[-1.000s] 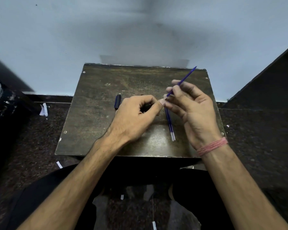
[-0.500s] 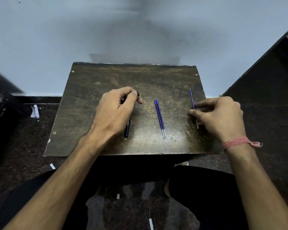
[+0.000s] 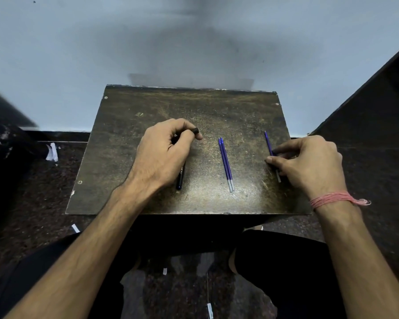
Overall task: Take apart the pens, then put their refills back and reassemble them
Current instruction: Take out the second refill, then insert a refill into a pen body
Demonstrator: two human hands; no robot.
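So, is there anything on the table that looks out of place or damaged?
Nothing stands out. Two blue refills lie side by side mid-table, a third refill is under the right hand, and the left hand covers a dark pen body. The tabletop is scratched and worn, nothing spilled.

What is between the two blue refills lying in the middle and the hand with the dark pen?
Nothing visible. Only bare table top lies between the left hand, which is closed around the dark pen barrel, and the pair of blue refills. The right hand pinches a third refill off to the other side.
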